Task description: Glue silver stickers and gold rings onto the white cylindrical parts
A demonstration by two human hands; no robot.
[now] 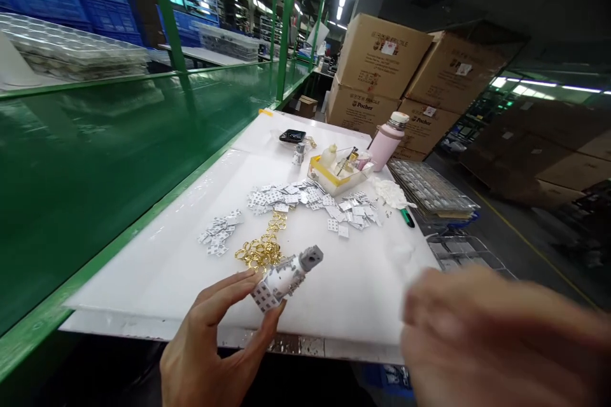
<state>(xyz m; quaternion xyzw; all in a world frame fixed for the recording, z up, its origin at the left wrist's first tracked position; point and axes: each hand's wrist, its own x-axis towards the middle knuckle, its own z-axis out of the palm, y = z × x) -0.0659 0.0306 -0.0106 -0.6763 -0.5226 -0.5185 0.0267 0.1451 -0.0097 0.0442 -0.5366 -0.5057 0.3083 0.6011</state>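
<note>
- White-and-grey tower piece [282, 280] is held above the near part of the white table top [348, 286], tilted, with its grey end pointed up and to the right and its perforated square base turned down and to the left.
- By the left hand [207, 334], the piece is gripped at its base: the fingers are bent toward its left side, the thumb is stretched against it from the near side, and an open gap is left between thumb and forefinger.
- The right hand [482, 334] is raised in the right foreground, well apart from the piece; it is blurred, and whether its fingers are closed or open cannot be told.
- Gold rings [260, 252] are heaped just beyond the piece; perforated plates [267, 197] are spread farther back, near a yellow-edged tray [329, 177].
</note>
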